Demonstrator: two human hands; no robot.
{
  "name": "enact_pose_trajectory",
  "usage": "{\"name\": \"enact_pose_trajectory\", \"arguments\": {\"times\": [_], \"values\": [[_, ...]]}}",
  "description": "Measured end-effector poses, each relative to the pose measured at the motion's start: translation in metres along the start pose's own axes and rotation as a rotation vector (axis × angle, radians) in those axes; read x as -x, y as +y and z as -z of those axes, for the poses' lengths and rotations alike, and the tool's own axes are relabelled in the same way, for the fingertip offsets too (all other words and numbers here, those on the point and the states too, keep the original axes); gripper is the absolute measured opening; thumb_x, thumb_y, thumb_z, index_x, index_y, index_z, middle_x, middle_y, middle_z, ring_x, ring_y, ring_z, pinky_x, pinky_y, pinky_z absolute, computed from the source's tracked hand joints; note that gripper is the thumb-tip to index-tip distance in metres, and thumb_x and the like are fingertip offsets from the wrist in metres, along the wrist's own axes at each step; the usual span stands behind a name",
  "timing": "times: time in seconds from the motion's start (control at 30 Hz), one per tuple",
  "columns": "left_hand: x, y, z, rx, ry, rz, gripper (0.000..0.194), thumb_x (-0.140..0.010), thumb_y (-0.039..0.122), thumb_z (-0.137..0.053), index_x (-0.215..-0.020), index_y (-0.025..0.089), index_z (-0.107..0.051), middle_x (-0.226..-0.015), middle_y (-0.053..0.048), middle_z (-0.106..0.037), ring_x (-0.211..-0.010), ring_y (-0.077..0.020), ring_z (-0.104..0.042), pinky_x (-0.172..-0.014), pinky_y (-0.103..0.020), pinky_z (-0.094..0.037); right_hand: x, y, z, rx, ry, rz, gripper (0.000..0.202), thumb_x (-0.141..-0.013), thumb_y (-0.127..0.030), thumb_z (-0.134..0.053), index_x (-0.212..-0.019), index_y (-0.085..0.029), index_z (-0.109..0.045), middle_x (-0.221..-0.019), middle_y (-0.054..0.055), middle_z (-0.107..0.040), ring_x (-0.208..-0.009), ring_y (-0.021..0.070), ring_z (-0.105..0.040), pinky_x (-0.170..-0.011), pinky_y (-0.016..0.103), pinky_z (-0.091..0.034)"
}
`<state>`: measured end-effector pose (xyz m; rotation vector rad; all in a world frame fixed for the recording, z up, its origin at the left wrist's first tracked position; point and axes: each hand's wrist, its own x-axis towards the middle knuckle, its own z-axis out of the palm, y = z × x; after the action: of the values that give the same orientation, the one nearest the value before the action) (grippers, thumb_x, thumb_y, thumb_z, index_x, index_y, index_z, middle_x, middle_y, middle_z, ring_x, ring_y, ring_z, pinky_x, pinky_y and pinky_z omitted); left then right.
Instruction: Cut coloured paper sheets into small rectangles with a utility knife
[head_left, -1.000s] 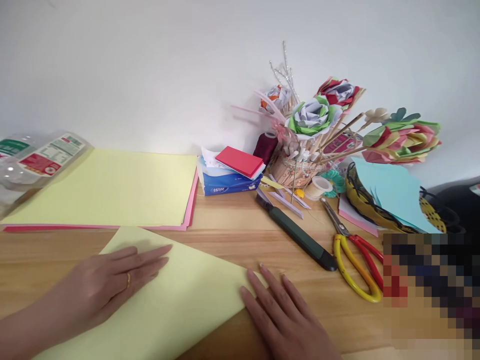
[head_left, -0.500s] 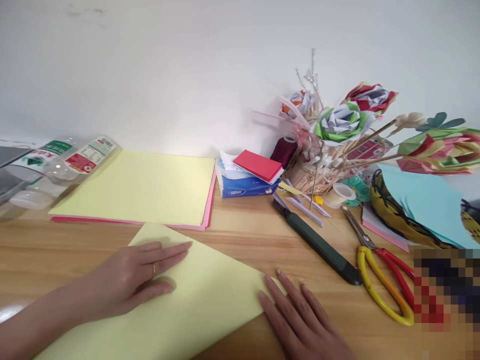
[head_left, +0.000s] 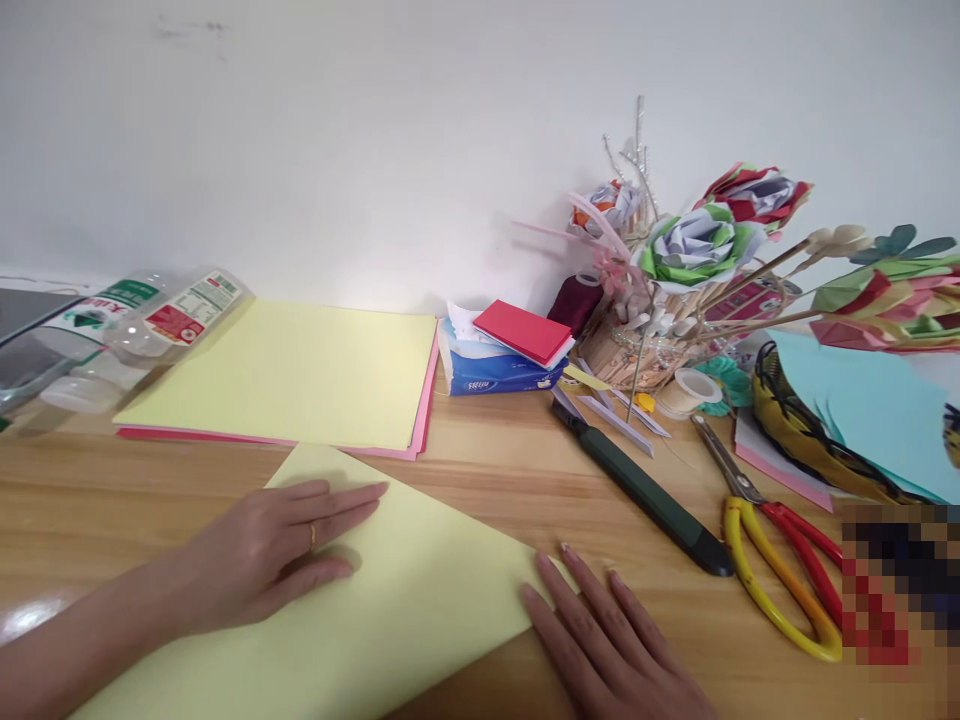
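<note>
Resting a loosely outstretched left hand (head_left: pixel 281 545) on a large pale-yellow paper sheet (head_left: pixel 420 580) at near centre, with thumb (head_left: pixel 326 572) farther out than a second ago, probably for steadier pressure. Spreading a flattened right hand (head_left: pixel 611 640), likewise gripping nothing, over the smooth, apparently folded sheet's pointed right corner. Facing a flat stack of yellow, pink and red paper (head_left: pixel 292 370) at far left; farther right, a long dark-green faceted tool (head_left: pixel 645 490) and yellow-and-red-handled metal scissors (head_left: pixel 742 488).
</note>
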<state>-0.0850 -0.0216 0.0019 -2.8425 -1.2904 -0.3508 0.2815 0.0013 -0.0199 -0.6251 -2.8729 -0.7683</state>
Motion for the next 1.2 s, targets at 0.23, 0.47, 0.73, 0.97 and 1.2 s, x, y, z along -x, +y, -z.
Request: {"name": "enact_pose_trajectory", "arguments": {"times": [0.23, 0.47, 0.73, 0.97, 1.2], "values": [[-0.002, -0.001, -0.001, -0.013, 0.001, 0.003, 0.065, -0.092, 0.03, -0.052, -0.147, 0.024, -0.016, -0.135, -0.004, -0.051, -0.111, -0.0176, -0.06, -0.097, -0.033, -0.048, -0.001, 0.0, 0.001, 0.0, -0.002, -0.001, 0.057, -0.087, -0.043, -0.043, -0.138, -0.018, -0.041, -0.141, 0.005, -0.045, -0.121, 0.0266, -0.049, -0.087, 0.038, -0.047], [-0.005, 0.001, 0.0, 0.001, 0.076, 0.011, 0.06, -0.094, 0.033, -0.048, -0.146, 0.026, -0.019, -0.128, -0.001, -0.058, -0.104, -0.0168, -0.064, -0.088, -0.027, -0.053, -0.002, 0.0, 0.005, 0.011, -0.023, -0.012, 0.061, -0.087, -0.051, -0.042, -0.137, -0.017, -0.042, -0.136, 0.01, -0.05, -0.12, 0.0256, -0.051, -0.086, 0.037, -0.048], [0.001, -0.005, -0.006, -0.062, 0.051, -0.019, 0.064, -0.091, 0.037, -0.051, -0.146, 0.026, -0.02, -0.13, 0.0, -0.056, -0.107, -0.0156, -0.062, -0.094, -0.025, -0.049, 0.007, -0.007, 0.009, 0.03, -0.071, -0.199, 0.097, -0.074, -0.077, -0.04, -0.147, -0.016, -0.022, -0.127, 0.027, -0.052, -0.115, 0.0356, -0.053, -0.081, 0.042, -0.049], [0.003, 0.001, -0.015, 0.105, 0.14, 0.139, 0.052, -0.093, 0.042, -0.046, -0.141, 0.04, -0.029, -0.13, 0.006, -0.057, -0.107, -0.0163, -0.062, -0.093, -0.028, -0.049, 0.011, -0.01, 0.011, -0.039, -0.07, -0.28, 0.101, -0.07, -0.08, -0.041, -0.147, -0.018, -0.023, -0.131, 0.028, -0.048, -0.118, 0.0407, -0.05, -0.081, 0.046, -0.047], [0.004, 0.003, -0.017, 0.143, 0.156, 0.173, 0.05, -0.092, 0.042, -0.048, -0.139, 0.043, -0.032, -0.129, 0.009, -0.057, -0.106, -0.017, -0.063, -0.095, -0.029, -0.048, 0.015, -0.004, 0.02, -0.093, -0.071, -0.327, 0.08, -0.084, -0.062, -0.04, -0.144, -0.011, -0.028, -0.137, 0.019, -0.046, -0.124, 0.0302, -0.046, -0.086, 0.044, -0.046]]}}
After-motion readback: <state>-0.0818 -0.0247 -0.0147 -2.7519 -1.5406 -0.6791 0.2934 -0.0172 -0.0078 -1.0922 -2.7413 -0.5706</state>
